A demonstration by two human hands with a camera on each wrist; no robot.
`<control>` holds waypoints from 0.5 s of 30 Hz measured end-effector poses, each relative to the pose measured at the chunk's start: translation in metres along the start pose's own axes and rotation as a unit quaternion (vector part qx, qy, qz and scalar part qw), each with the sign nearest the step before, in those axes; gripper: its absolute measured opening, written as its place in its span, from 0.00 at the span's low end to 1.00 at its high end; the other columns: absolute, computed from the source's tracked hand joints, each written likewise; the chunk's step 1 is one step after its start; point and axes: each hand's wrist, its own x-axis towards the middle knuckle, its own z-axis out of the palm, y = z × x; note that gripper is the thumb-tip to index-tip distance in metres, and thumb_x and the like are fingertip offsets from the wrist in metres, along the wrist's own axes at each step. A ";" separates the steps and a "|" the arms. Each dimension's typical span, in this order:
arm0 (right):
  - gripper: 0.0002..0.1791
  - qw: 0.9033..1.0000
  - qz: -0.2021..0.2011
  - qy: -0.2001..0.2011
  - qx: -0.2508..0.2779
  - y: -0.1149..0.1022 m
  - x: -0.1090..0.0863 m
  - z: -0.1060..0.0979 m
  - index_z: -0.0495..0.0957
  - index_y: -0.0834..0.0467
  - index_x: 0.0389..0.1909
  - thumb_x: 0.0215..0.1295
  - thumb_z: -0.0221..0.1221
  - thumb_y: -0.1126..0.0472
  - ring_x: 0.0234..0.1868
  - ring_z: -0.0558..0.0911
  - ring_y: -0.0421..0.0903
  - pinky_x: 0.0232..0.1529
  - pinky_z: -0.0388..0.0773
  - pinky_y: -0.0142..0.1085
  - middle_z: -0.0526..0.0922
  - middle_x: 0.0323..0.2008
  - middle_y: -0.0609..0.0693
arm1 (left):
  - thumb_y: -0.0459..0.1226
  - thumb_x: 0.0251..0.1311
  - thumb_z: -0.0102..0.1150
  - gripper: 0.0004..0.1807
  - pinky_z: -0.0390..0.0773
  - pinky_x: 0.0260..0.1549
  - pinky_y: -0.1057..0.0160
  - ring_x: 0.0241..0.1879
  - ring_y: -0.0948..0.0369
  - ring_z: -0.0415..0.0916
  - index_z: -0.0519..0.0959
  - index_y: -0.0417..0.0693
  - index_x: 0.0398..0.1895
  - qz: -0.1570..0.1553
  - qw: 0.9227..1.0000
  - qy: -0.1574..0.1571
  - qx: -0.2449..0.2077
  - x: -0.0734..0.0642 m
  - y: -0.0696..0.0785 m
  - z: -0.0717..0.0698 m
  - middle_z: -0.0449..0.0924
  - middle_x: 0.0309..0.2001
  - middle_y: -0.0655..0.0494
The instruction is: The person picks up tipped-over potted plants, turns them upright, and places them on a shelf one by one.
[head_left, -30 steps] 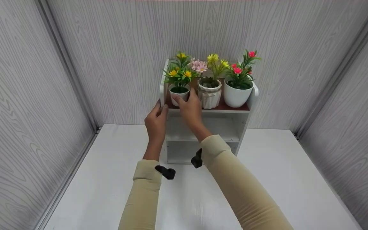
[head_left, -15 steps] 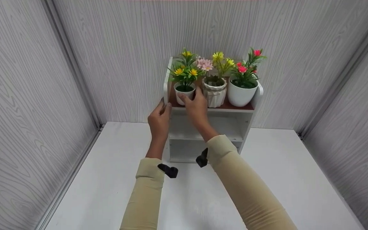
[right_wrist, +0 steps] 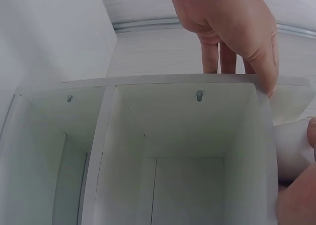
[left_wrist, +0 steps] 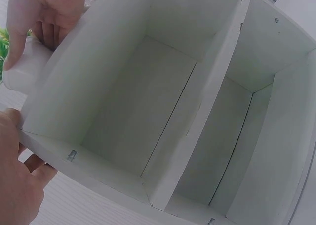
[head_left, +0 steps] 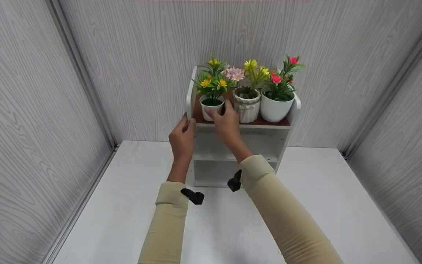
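My right hand (head_left: 228, 124) holds a small white flowerpot (head_left: 217, 107) with yellow flowers (head_left: 213, 83) between thumb and fingers. The pot stands upright at the left end of the brown top board (head_left: 197, 116) of a white shelf unit (head_left: 236, 158). Lower down, my left hand (head_left: 182, 142) grips the unit's left side panel near the top board. In the left wrist view, the left thumb and fingers lie on either side of that panel's edge. Right of my right hand stands a ribbed pale pot (head_left: 249, 111) with pink and yellow flowers.
A rounded white pot (head_left: 275, 109) with red flowers stands at the top board's right end. Below are two open compartments (left_wrist: 143, 96) split by a shelf board. The unit stands on a white table (head_left: 310, 198), against a wood-patterned wall (head_left: 152, 73); more walls rise at both sides.
The head view has shifted, so the unit and hands appear slightly further right. Both hands keep their holds, and the pots show no clear movement on the board.
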 end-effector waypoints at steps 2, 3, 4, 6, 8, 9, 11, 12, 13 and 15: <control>0.45 1.000 0.001 -0.008 0.002 0.000 0.001 -0.001 0.57 0.52 0.78 0.66 0.64 0.41 0.71 0.69 0.45 0.69 0.69 0.42 0.70 0.71 0.51 | 0.50 0.72 0.58 0.24 0.83 0.49 0.57 0.54 0.62 0.82 0.76 0.55 0.68 -0.002 1.000 0.004 0.001 0.001 0.000 0.001 0.82 0.61 0.56; 0.45 1.000 0.001 -0.009 0.000 0.000 0.001 -0.002 0.58 0.52 0.78 0.66 0.64 0.40 0.71 0.69 0.45 0.69 0.69 0.42 0.70 0.71 0.51 | 0.50 0.72 0.57 0.24 0.83 0.49 0.57 0.54 0.62 0.82 0.76 0.56 0.68 -0.003 1.000 0.004 0.001 0.001 0.000 0.001 0.82 0.61 0.57; 0.45 1.000 0.002 -0.009 -0.002 0.001 0.001 -0.003 0.58 0.53 0.77 0.66 0.64 0.40 0.70 0.70 0.45 0.68 0.70 0.42 0.71 0.70 0.51 | 0.50 0.72 0.57 0.25 0.83 0.50 0.57 0.55 0.62 0.82 0.75 0.56 0.69 -0.004 1.000 0.002 0.001 0.001 0.000 0.002 0.81 0.61 0.57; 0.44 1.000 -0.001 -0.004 -0.007 0.001 0.001 -0.005 0.60 0.54 0.76 0.65 0.64 0.40 0.69 0.71 0.46 0.68 0.70 0.43 0.72 0.69 0.52 | 0.50 0.72 0.57 0.25 0.83 0.50 0.57 0.56 0.62 0.81 0.74 0.56 0.69 -0.009 1.000 -0.003 -0.003 0.000 0.001 0.004 0.81 0.62 0.57; 0.45 1.000 -0.001 0.002 -0.015 0.002 -0.001 -0.007 0.60 0.55 0.76 0.65 0.65 0.40 0.69 0.72 0.47 0.68 0.70 0.43 0.72 0.69 0.53 | 0.51 0.72 0.56 0.27 0.83 0.50 0.58 0.57 0.61 0.81 0.73 0.55 0.70 -0.014 1.000 -0.009 -0.005 -0.001 0.001 0.006 0.80 0.63 0.56; 0.45 1.000 -0.001 0.003 -0.019 0.003 -0.002 -0.007 0.59 0.55 0.76 0.65 0.65 0.40 0.70 0.71 0.46 0.69 0.69 0.43 0.71 0.70 0.53 | 0.52 0.72 0.56 0.27 0.83 0.51 0.58 0.58 0.61 0.81 0.73 0.54 0.70 -0.016 1.000 -0.011 -0.003 -0.002 0.001 0.006 0.80 0.63 0.55; 0.46 1.000 -0.002 0.004 -0.029 0.004 -0.005 -0.008 0.58 0.54 0.78 0.64 0.65 0.41 0.72 0.69 0.47 0.70 0.68 0.43 0.69 0.72 0.52 | 0.52 0.72 0.56 0.28 0.82 0.52 0.57 0.58 0.60 0.80 0.73 0.53 0.71 -0.020 1.000 -0.013 0.004 -0.004 0.001 0.005 0.79 0.63 0.54; 0.47 0.999 -0.002 0.004 -0.036 0.004 -0.007 -0.008 0.57 0.54 0.78 0.65 0.65 0.41 0.73 0.68 0.47 0.71 0.67 0.43 0.67 0.74 0.52 | 0.52 0.73 0.55 0.28 0.82 0.53 0.57 0.59 0.60 0.80 0.73 0.52 0.71 -0.021 1.000 -0.013 0.009 -0.004 0.001 0.005 0.79 0.64 0.54; 0.48 0.999 -0.003 0.004 -0.044 0.005 -0.009 -0.008 0.56 0.54 0.79 0.65 0.65 0.42 0.74 0.66 0.47 0.72 0.66 0.43 0.66 0.75 0.52 | 0.52 0.73 0.55 0.28 0.82 0.54 0.57 0.60 0.59 0.80 0.73 0.52 0.71 -0.021 1.000 -0.013 0.015 -0.005 0.001 0.004 0.79 0.64 0.54; 0.48 0.998 -0.007 0.003 -0.055 0.006 -0.016 -0.008 0.54 0.55 0.79 0.65 0.65 0.43 0.76 0.64 0.48 0.73 0.64 0.44 0.63 0.76 0.53 | 0.52 0.74 0.53 0.27 0.81 0.55 0.56 0.60 0.58 0.79 0.73 0.51 0.70 -0.018 0.999 -0.013 0.028 -0.007 0.001 0.003 0.79 0.64 0.53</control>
